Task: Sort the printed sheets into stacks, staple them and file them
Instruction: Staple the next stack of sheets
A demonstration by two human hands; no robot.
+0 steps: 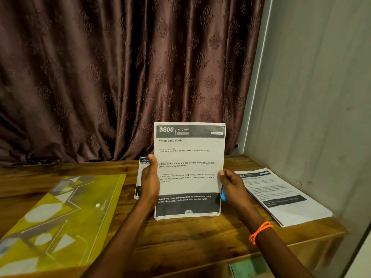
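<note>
Both forearms reach forward from the bottom edge, converging toward center. Left hand (pixel 149 177) upright, thumb pointing up and pressed flat against the left edge of the held sheets (pixel 189 169), the 4 fingers hidden behind them. Right hand (pixel 232 186) grips the right edge, thumb tip on the front face, fingers curled behind. Orange bracelet (pixel 260 231) sits on the right wrist. Both wrists roughly level, elbows out of view.
</note>
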